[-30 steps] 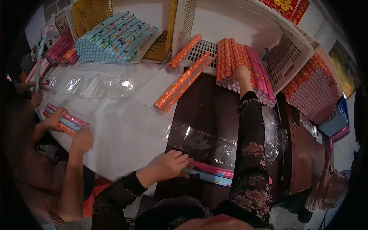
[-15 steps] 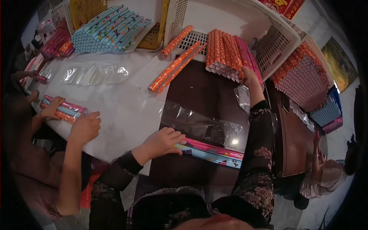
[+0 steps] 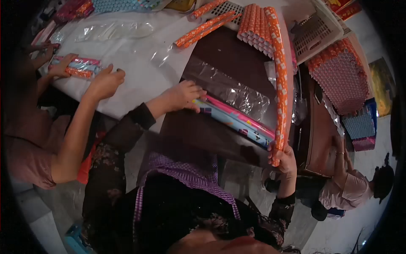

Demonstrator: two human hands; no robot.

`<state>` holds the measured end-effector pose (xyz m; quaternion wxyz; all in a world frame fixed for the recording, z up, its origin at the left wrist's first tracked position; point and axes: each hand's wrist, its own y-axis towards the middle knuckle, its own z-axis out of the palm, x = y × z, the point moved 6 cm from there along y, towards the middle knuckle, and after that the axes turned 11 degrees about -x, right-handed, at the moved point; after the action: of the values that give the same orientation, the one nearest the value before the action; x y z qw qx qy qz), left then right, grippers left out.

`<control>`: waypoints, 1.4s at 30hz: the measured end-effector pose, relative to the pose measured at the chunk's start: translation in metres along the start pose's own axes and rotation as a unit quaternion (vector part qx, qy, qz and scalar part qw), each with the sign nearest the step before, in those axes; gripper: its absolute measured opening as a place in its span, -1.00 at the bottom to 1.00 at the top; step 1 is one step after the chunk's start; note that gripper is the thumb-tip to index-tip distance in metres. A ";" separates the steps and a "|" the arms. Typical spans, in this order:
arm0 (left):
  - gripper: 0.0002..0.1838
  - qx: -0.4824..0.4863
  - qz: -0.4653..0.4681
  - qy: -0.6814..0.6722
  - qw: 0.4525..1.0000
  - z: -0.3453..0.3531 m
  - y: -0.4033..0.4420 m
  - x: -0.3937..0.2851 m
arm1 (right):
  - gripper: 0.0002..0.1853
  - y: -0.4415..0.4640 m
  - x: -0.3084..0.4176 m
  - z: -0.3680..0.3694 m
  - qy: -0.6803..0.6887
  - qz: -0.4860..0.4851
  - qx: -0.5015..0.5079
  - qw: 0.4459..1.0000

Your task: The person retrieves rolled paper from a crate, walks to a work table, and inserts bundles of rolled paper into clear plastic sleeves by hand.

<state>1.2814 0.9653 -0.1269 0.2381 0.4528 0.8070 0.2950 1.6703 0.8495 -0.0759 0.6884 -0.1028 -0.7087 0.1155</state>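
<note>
My right hand is closed around the lower end of an orange patterned wrapping paper roll, which stretches up and away from me. My left hand grips the left ends of a pink roll and a light blue patterned roll, lying side by side over the dark tabletop. Their right ends meet the orange roll beside my right hand. Just beyond them lies a clear plastic sleeve.
Stacked orange rolls stand at the back near a white plastic crate. Loose orange rolls lie on the white cloth. At left, a co-worker's hands hold a wrapped bundle. Another person sits at right.
My right hand has drawn an orange roll from the stack back toward me, to the right ends of the pink and blue rolls. The view has tilted downward.
</note>
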 end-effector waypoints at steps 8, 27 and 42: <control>-0.40 0.038 -0.070 -0.036 0.996 0.002 -0.001 0.003 | -0.47 -0.093 -0.047 -0.036 -0.160 -0.066 -0.044 0.984; -0.32 0.049 -0.129 -0.173 0.975 0.011 -0.006 0.018 | -0.48 -0.054 -0.032 -0.033 -0.435 -0.079 0.067 0.894; -0.06 0.082 -0.129 -0.233 0.960 0.011 -0.009 0.023 | -0.66 -0.019 -0.053 -0.061 -0.373 -0.058 -0.092 0.921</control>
<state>1.2724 0.9845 -0.1436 0.4178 0.4196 0.8018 0.0807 1.7337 0.8162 -0.1188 0.3674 -0.0737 -0.9263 0.0394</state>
